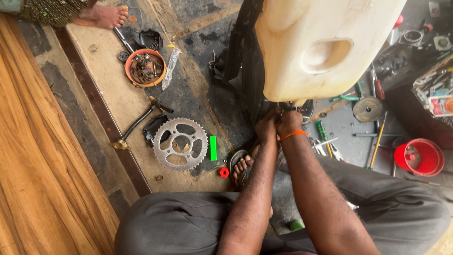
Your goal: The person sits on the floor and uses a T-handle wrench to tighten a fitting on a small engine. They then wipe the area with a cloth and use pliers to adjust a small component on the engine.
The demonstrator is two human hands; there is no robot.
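Small part under the cream plastic tank [321,47], on the floor [198,94], is gripped by both closed hands, left hand [267,126] and right hand [289,122]; part itself hidden. Work judged midway: sprocket [180,143], kick lever [137,123], bowl of bolts [145,67] are laid aside, not yet refitted.

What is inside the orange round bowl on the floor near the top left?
The orange round bowl holds a heap of small rusty metal parts, seemingly bolts and nuts; single pieces are too small to tell. The heap covers the bowl's bottom, so whatever lies beneath it is hidden.
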